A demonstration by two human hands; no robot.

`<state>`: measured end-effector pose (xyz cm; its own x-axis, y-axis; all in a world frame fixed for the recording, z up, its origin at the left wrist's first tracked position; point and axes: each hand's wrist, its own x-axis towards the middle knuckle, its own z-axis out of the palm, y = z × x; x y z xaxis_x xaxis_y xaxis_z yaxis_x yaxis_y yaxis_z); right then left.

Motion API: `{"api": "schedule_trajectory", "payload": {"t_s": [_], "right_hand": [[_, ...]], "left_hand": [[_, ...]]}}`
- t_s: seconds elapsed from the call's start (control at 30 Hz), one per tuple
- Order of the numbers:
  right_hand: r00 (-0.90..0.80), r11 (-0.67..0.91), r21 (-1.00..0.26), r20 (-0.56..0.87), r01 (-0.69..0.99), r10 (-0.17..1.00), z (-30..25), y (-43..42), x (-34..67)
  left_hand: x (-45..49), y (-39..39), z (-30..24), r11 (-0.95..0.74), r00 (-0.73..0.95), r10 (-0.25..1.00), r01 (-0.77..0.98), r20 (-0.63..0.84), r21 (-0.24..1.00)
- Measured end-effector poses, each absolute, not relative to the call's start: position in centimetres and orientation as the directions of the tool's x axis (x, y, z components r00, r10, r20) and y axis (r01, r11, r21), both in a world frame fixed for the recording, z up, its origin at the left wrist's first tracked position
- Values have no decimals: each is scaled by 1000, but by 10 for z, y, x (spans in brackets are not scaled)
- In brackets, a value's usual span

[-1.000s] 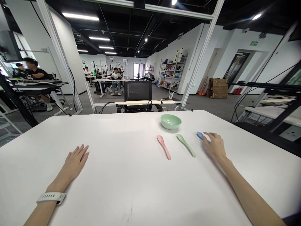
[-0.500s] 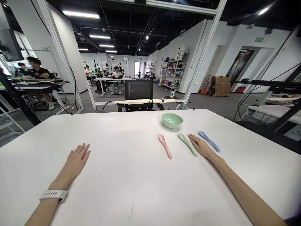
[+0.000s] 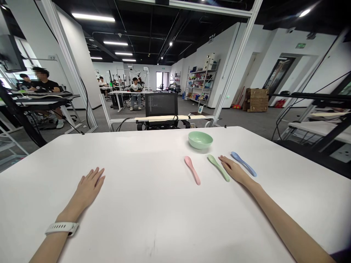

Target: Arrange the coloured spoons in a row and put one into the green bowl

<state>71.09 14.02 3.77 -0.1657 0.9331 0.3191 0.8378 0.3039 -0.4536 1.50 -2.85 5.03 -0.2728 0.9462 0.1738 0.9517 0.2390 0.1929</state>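
My left hand point(image 3: 89, 188) lies flat on the left part of the white table point(image 3: 142, 212), fingers stretched out and holding nothing. On the right, my right hand point(image 3: 233, 169) rests on the tabletop between a green spoon point(image 3: 218, 168) and a blue spoon point(image 3: 244, 164). Its fingers are extended and nothing is in them. A pink spoon point(image 3: 192, 170) lies to the left of the green one. All three spoons have their bowls pointing toward the far edge. Behind them, close to that edge, a light green bowl point(image 3: 200, 140) stands upright; its inside bottom is only partly visible.
A metal frame point(image 3: 236, 54) rises beyond the table's far edge, with a black office chair point(image 3: 161, 105) behind its lower bar. Further back are shelves point(image 3: 202, 83), a wooden crate point(image 3: 257, 100) and several people at desks. A dark stand with cables point(image 3: 315, 153) flanks the right side.
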Motion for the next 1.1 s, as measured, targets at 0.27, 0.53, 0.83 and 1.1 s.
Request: {"api": "schedule_trajectory", "payload": {"t_s": [0.27, 0.53, 0.83, 1.1], "right_hand": [[-162, 306, -457, 327, 835, 931, 37, 141, 711], [-148, 309, -465, 351, 829, 925, 36, 139, 709], [161, 44, -326, 574, 945, 803, 52, 139, 752], [263, -66, -395, 470, 916, 843, 42, 137, 768]], "left_hand": [[15, -28, 51, 241, -274, 948, 950, 163, 197], [14, -28, 50, 222, -264, 947, 950, 182, 219], [16, -28, 50, 218, -260, 945, 953, 198, 209], [15, -29, 49, 215, -258, 944, 954, 207, 207]]}}
